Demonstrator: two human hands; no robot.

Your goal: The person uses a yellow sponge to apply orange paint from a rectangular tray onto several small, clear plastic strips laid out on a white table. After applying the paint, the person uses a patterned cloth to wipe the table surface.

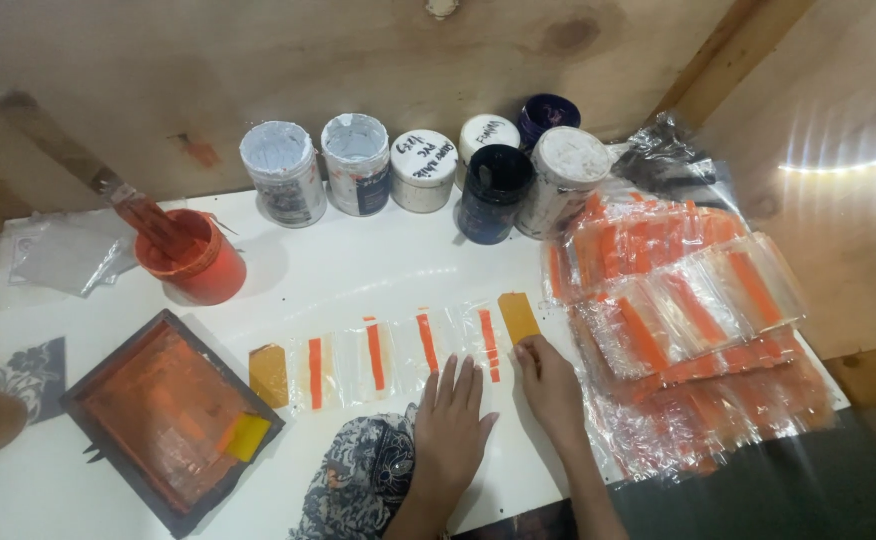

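Clear plastic strips (398, 350) bear orange bars; an orange-stained screen frame (163, 420) and orange paint pot (196, 260) sit on the white bench (378, 265); a floral grey cloth (358, 475).

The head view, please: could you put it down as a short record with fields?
surface: white table
left hand: flat on the row of clear bags with orange stripes
right hand: fingertips at the yellow tape
stack: striped bags, right
frame: orange-stained screen, left
paint: open orange tub with a stick; jars behind
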